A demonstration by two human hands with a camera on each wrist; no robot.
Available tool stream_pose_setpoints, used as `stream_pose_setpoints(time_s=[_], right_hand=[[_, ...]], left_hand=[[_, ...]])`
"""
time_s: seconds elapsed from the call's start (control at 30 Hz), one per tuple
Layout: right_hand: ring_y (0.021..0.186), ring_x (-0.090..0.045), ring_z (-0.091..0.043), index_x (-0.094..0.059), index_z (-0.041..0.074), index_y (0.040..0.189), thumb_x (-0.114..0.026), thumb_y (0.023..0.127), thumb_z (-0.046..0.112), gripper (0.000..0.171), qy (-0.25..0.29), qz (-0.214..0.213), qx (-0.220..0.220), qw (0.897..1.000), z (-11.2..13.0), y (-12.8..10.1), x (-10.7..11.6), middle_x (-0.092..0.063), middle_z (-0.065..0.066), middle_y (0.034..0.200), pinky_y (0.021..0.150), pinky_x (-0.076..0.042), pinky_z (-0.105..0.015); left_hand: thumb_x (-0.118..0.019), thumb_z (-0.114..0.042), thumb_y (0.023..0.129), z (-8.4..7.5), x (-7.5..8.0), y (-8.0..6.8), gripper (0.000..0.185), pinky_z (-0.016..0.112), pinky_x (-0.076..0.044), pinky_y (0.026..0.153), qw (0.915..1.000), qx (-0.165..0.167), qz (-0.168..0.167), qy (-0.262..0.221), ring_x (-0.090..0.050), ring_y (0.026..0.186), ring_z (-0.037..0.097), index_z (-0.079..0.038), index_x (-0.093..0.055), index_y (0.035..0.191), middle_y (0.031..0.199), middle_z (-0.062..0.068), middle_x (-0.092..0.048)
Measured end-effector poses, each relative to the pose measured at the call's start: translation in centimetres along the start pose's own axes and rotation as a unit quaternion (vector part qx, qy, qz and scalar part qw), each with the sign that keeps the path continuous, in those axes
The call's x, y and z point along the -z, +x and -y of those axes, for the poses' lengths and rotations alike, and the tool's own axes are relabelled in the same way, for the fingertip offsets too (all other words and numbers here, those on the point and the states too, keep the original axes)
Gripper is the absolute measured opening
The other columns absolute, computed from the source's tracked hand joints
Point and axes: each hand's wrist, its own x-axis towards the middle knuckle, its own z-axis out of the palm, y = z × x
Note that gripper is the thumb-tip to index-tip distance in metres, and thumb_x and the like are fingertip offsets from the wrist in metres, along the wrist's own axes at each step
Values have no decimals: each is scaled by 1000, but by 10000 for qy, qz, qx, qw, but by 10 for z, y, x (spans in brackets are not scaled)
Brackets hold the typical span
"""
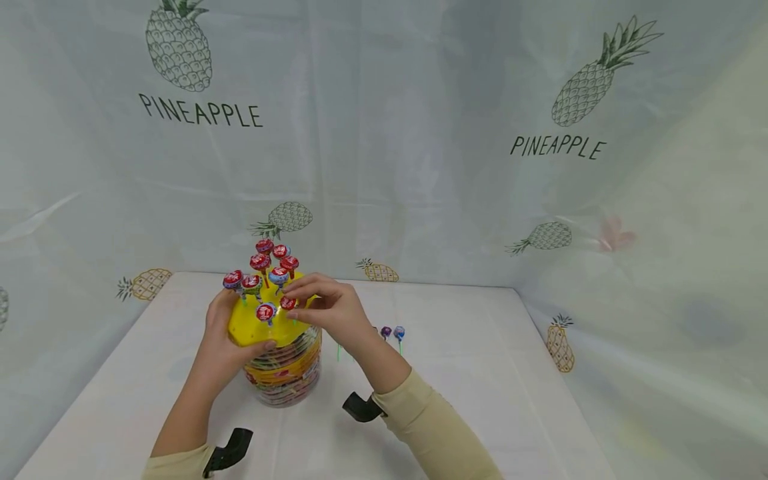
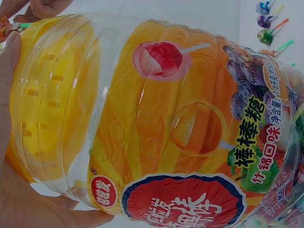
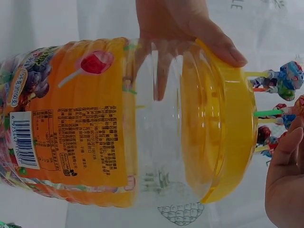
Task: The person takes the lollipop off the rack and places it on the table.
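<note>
1. A white cloth-covered table carried all items; the sleeved forearms entered from its near edge.
2. A clear plastic jar with an orange printed label stood upright left of centre on the table, loaded with wrapped sweets.
3. The left hand gripped the jar's upper part, its fingers curled round the rim of the domed yellow plastic lid and the thumb lying on the lid's near edge.
4. The right hand was over the lid's right side, its fingertips pinched together on a red-wrapped lollipop at the lid surface.
5. Further red and blue wrapped lollipops stood upright in the lid's holes.
6. Loose purple and blue lollipops lay on the table, right of the jar.
7. A pale pineapple-printed backdrop closed the far side.
</note>
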Motion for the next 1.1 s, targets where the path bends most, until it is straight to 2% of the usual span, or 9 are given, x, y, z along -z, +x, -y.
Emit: stream_pose_setpoints(time_s=[0.03, 0.13, 0.27, 0.33, 0.43, 0.53, 0.7, 0.87, 1.1], right_hand=[[101, -61, -19, -71, -7, 103, -71, 86, -3, 17, 56, -42, -6, 10000, 1, 0, 0, -65, -7, 112, 81, -57, -32], [102, -62, -21, -69, -10, 101, -70, 85, -6, 16, 331, -276, -64, 9991, 5, -2, 3, -65, -7, 111, 82, -57, -32], [104, -62, -23, -67, -13, 102, -69, 85, -7, 18, 696, -617, -210, 9954, 7, -4, 13, -65, -7, 111, 84, -56, -30], [102, -62, -24, -67, -13, 103, -70, 86, -6, 19, 758, -688, -253, 9944, 7, -5, 20, -65, -8, 112, 83, -56, -29], [98, -62, -25, -69, -10, 102, -70, 86, -4, 17, 779, -751, -278, 9937, 6, -8, 30, -64, -10, 114, 80, -56, -28], [95, -62, -23, -75, 3, 97, -72, 85, -3, 13, 690, -852, -357, 9933, 2, -11, 41, -65, -9, 113, 74, -55, -25], [92, -64, -21, -78, 21, 90, -72, 85, -2, 24, 509, -1081, -502, 9916, -3, -18, 59, -68, -7, 112, 65, -49, -23], [92, -66, -19, -78, 20, 94, -72, 85, -1, 24, 309, -1228, -578, 9903, -10, -26, 77, -67, -7, 112, 71, -53, -25], [89, -69, -22, -76, 15, 97, -71, 86, -1, 20, 179, -1380, -712, 9877, -24, -39, 104, -67, -10, 108, 82, -57, -38]], left_hand=[[-84, -15, 77, 0, 0, 0, 103, 25, -47, 94, 10000, -5, -11, 17, -35, 127, 43, -6, -16, 155, 155, 20, -9], [-84, -15, 77, 0, -1, 1, 103, 25, -47, 93, 10000, -14, -25, -4, -35, 126, 42, -7, -17, 154, 154, 20, -10], [-84, -16, 77, 0, -2, 1, 103, 59, -43, 96, 10000, 4, -19, -71, -30, 128, 44, -7, -17, 154, 154, 21, -9], [-84, -15, 76, -1, -2, 1, 103, 63, -42, 96, 9999, 33, -19, -109, -28, 129, 45, -7, -17, 154, 154, 21, -9], [-84, -13, 75, -1, -1, 1, 104, 65, -41, 96, 9999, 83, -15, -114, -26, 131, 46, -7, -17, 155, 154, 21, -8], [-85, -12, 75, -1, -1, 1, 106, 65, -40, 96, 9998, 133, 1, -121, -25, 132, 47, -8, -16, 155, 155, 20, -7], [-85, -11, 74, -1, -1, 2, 107, 64, -40, 96, 9998, 149, -3, -117, -25, 132, 47, -8, -16, 155, 155, 20, -7], [-85, -11, 74, -1, 0, 2, 108, 65, -40, 96, 9998, 187, 10, -109, -25, 132, 47, -8, -14, 155, 155, 20, -7], [-85, -11, 75, 0, 0, 2, 107, 64, -40, 96, 9998, 170, 38, -71, -25, 132, 47, -10, -15, 156, 155, 19, -6]])
